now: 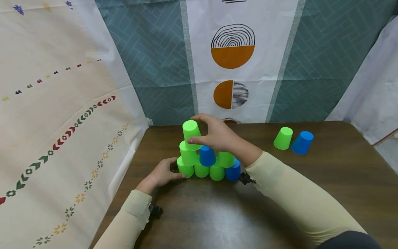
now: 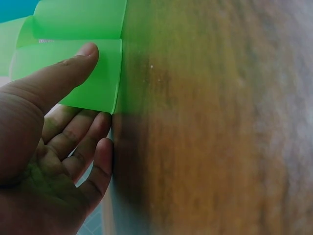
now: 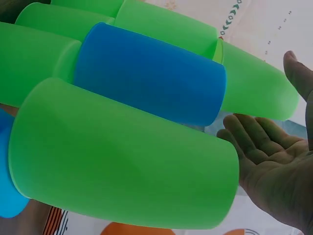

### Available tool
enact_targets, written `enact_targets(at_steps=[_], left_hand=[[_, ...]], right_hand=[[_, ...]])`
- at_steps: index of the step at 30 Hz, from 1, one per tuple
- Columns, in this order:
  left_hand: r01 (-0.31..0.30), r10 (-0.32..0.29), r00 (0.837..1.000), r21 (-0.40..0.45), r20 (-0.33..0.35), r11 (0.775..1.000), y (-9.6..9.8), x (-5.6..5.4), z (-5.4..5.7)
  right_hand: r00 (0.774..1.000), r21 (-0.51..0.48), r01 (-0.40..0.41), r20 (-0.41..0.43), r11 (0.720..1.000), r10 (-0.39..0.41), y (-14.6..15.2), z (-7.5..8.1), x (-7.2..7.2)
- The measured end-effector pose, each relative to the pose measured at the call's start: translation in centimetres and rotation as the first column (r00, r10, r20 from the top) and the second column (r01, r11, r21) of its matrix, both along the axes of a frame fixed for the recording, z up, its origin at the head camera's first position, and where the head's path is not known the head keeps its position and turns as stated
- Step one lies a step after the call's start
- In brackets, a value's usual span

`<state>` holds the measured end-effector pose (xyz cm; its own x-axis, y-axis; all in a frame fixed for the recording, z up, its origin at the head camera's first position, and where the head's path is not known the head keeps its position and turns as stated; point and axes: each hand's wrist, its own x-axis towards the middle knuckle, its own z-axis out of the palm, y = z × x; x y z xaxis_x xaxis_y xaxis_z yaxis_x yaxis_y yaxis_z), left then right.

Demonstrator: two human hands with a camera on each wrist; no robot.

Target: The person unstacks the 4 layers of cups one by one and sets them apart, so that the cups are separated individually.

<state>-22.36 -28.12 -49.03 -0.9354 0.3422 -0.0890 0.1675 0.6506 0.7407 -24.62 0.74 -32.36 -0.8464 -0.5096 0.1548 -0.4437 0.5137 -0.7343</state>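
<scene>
Upside-down plastic cups form a pyramid on the brown table [image 1: 280, 200]. Its bottom row is three green cups and a blue one [image 1: 234, 172]. Above sit green, blue [image 1: 207, 155] and green. A single green cup [image 1: 189, 127] tops it. My right hand [image 1: 196, 133] is cupped round this top cup, thumb at its lower rim. The right wrist view shows its fingers [image 3: 244, 142] relaxed, with a gap to the cups. My left hand [image 1: 174, 171] holds the bottom-left green cup [image 1: 185, 170] between thumb and fingers. The thumb [image 2: 68, 68] lies on that cup's side [image 2: 98, 93].
Two loose upturned cups, one green [image 1: 283, 138] and one blue [image 1: 302, 142], stand at the far right of the table. Patterned cloth [image 1: 62, 121] hangs close on the left and behind. The table's left edge runs just beside my left forearm.
</scene>
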Motion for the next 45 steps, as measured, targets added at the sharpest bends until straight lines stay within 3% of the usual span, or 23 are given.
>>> enact_targets(at_steps=[11,15,21,28,32,37,45], left_hand=[[0.004,-0.005,1.000,0.048,0.008,0.999,0.1,0.1,-0.1],[0.000,0.000,1.000,0.050,0.007,0.999,0.1,0.2,-0.1],[-0.010,0.010,1.000,0.042,-0.001,0.999,0.1,0.2,-0.2],[-0.019,0.019,1.000,0.036,-0.003,0.999,0.2,0.3,0.0],[-0.025,0.025,1.000,0.027,0.004,0.999,0.3,0.3,0.0],[-0.028,0.028,1.000,0.011,0.002,1.000,0.2,0.3,0.0],[-0.025,0.025,1.000,0.011,0.005,1.000,0.3,0.1,0.0]], right_hand=[[1.000,-0.041,0.013,-0.008,0.999,-0.013,0.1,-0.1,0.1],[1.000,-0.102,0.029,-0.007,0.994,-0.030,0.7,0.4,0.2],[0.999,-0.223,0.035,-0.017,0.974,-0.040,3.1,0.9,0.2],[0.993,-0.291,0.101,-0.036,0.951,-0.116,7.6,1.1,0.4],[0.978,-0.295,0.167,-0.072,0.941,-0.196,10.7,0.8,0.7],[0.957,-0.278,0.266,-0.043,0.923,-0.288,14.6,0.2,1.4],[0.884,-0.181,0.455,-0.022,0.872,-0.466,21.0,-2.3,2.5]])
